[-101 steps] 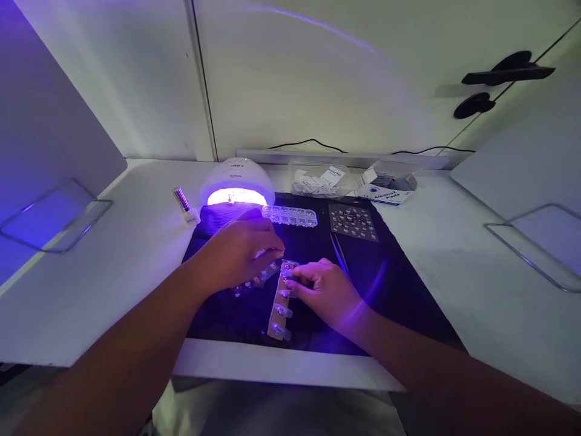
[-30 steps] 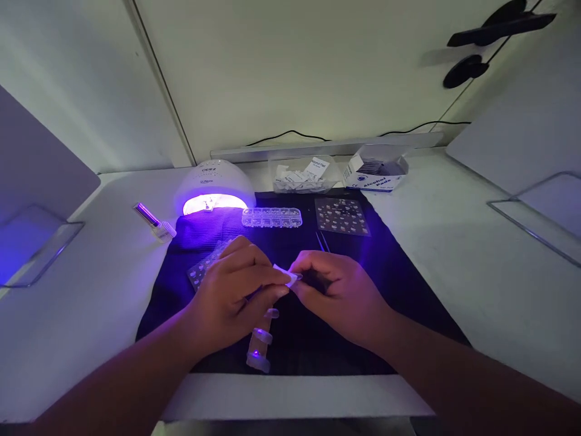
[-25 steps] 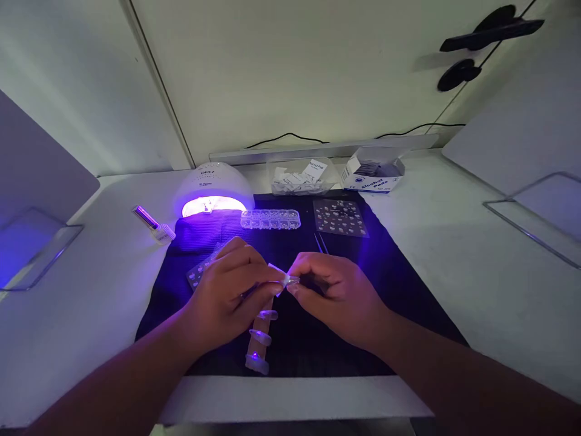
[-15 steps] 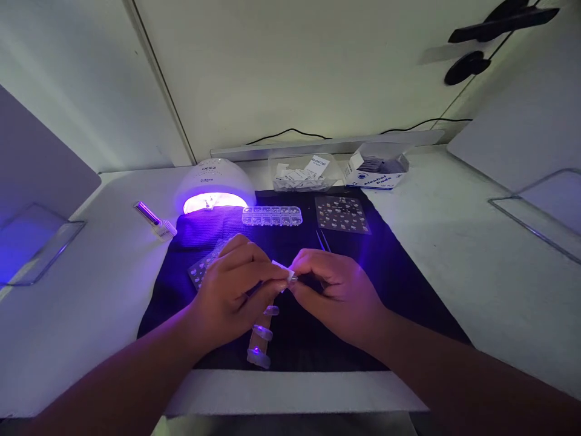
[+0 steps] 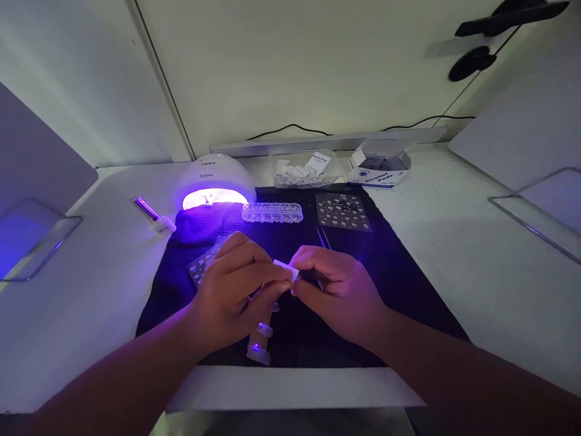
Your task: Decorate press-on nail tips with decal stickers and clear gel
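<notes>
Ideally, the left hand, thumb and forefinger clamped on a white wipe, would rub lightly across the small clear piece between both hands, while the right hand, fingertips pinched on that mostly hidden piece, braces it.

A pale, plain wall rises at the far side, cut by a dark vertical seam toward the left, with a black lever handle and a rounded black fitting at the upper right. Below it, a thin black cable shows above a low white ledge behind the white surface, which is flanked by a slanting panel on the left and another on the right, each with a metal wire loop beside it. The light is dim, greenish on the wall and violet-blue toward the left.
</notes>
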The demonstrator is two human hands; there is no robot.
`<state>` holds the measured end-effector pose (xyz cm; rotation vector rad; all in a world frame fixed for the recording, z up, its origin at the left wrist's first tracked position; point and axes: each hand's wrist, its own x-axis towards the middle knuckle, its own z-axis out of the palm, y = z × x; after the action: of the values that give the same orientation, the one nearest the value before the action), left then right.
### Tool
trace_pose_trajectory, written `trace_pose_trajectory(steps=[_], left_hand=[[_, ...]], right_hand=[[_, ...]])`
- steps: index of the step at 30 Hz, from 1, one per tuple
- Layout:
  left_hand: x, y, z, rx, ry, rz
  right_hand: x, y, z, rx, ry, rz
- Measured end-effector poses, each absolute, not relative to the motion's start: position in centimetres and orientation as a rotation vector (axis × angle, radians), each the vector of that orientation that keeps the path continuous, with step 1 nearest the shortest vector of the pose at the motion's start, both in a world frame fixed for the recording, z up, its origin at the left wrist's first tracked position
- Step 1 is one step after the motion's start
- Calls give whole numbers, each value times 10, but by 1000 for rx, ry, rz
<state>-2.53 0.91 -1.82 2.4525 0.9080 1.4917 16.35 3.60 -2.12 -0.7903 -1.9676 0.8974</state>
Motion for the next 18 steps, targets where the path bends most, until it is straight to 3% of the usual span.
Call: trace_pose_trajectory(steps=[18], left_hand=[[-35, 11, -15, 2474, 978, 1485]], right_hand=[[168, 38, -23, -773, -1812, 1126]])
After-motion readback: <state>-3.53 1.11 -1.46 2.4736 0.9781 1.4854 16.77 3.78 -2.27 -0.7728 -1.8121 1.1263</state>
